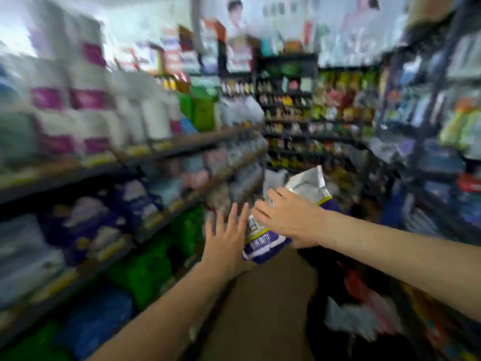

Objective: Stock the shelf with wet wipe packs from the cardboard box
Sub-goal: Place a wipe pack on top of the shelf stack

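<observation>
Along the left side of the aisle runs the shelf (166, 148) — several tiers, heavily motion-blurred, top tier stacked with white paper rolls (153, 118) in purple-banded wrap, lower tiers with purple and green packs whose detail can't be read. Low centre, under both arms, sits the cardboard box (263, 303), brown; its opening isn't clearly resolved. Above the box, between the two hands and level with the lower shelf tiers, is a wet wipe pack (265, 243) — purple and white with a yellow stripe, tilted, held in the air, not on any shelf. A pale plastic wrapper (308, 183) sticks up just behind it; can't tell if it's part of the same pack. Right hand (289, 217) lies over the pack's top, fingers spread and gripping it. Left hand (227, 235) — fingers straight and splayed wide, palm against the pack's left edge, holding nothing.
</observation>
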Motion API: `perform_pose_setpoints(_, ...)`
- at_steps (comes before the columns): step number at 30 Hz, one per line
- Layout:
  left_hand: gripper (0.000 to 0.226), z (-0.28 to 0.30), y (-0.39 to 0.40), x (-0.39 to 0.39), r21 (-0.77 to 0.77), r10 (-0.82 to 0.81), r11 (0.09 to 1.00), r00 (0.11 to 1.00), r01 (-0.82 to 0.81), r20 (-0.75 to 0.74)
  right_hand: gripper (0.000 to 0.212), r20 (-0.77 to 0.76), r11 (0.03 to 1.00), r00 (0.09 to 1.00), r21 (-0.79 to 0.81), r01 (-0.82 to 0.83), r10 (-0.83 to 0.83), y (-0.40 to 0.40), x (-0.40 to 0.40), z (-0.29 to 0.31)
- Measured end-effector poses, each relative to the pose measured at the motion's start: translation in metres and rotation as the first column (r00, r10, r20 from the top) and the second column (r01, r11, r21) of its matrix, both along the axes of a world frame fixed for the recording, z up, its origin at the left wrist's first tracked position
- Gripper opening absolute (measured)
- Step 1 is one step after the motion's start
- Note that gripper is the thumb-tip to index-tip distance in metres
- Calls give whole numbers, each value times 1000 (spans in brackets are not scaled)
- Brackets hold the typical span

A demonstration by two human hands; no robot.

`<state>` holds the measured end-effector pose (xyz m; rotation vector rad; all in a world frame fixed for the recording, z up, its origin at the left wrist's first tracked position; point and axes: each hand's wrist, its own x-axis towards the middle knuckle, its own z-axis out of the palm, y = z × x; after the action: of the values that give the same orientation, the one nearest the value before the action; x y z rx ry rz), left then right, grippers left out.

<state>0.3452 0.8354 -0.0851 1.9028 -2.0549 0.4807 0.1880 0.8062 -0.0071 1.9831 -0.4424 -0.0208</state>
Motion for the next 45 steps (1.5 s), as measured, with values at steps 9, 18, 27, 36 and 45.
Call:
perform_pose_setpoints(9,96,224,157,263,-711,242,694,967,-116,79,63,195,723,761,-519,-455,619,89,251,232)
perform_pose_setpoints(18,99,317,326,405,-841,760,475,602,-258,245,71,338,411,257,-541,-734,905,171,442,307)
perform_pose_setpoints(27,105,319,329,500,-750,830,545,363,-374,423,94,400,342,145,-481,-807,905,146,583,276)
perform_pose_setpoints(36,102,334,289,602,-700,859,501,192,-508,475,95,408,276,66,-481,-832,910,106,710,279)
perform_pose_setpoints(45,98,316,258,665,-539,786,518,121,-665,607,95,414,241,102,-299,-923,905,76,793,249)
